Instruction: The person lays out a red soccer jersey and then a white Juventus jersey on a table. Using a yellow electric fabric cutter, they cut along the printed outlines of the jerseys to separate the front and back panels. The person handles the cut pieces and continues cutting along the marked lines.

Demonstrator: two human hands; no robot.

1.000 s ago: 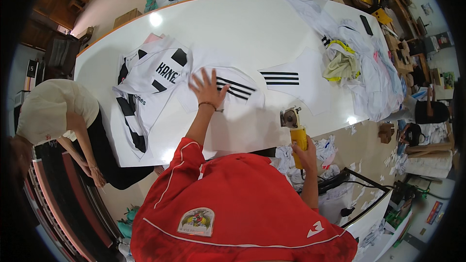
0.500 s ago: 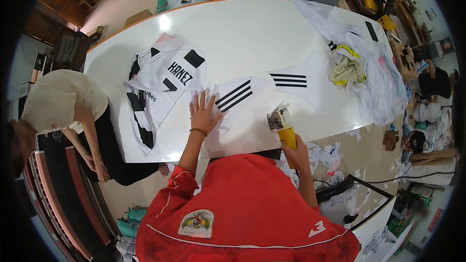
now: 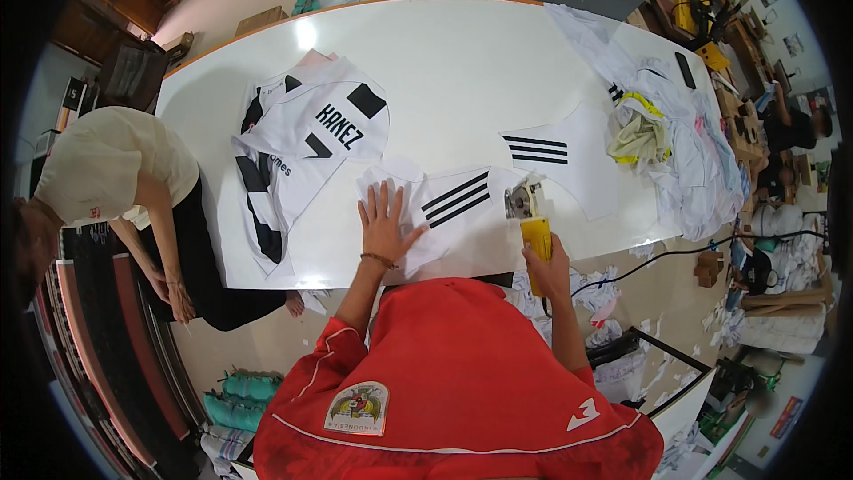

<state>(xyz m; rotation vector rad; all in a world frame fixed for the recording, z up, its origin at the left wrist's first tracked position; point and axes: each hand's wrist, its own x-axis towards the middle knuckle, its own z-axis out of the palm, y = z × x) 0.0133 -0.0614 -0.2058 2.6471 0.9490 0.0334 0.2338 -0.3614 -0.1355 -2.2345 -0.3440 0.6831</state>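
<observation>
My left hand (image 3: 384, 229) lies open, palm down with fingers spread, on the left part of a white cloth piece (image 3: 444, 231) with three slanting black stripes. In my right hand (image 3: 553, 271) is a yellow electric cloth cutter (image 3: 536, 236), gripped by its body. The cutter's metal head (image 3: 524, 199) stands on the table at the striped piece's right edge; whether the blade touches cloth I cannot tell. Just beyond it lies a second striped white piece (image 3: 586, 151). Left of my left hand is a pile of black-and-white jersey panels (image 3: 333, 129).
White cloth scraps and a yellow-green bundle (image 3: 641, 129) heap on the right of the white table (image 3: 444, 53). A black phone-like object (image 3: 684, 70) lies at the far right. The cutter's black cable (image 3: 684, 252) runs off right. A person (image 3: 133, 178) bends down beside the left edge.
The nearer striped piece has shifted right and slightly nearer, with my left hand on it. The cutter head has moved a little away from me and right, now up by the piece's edge.
</observation>
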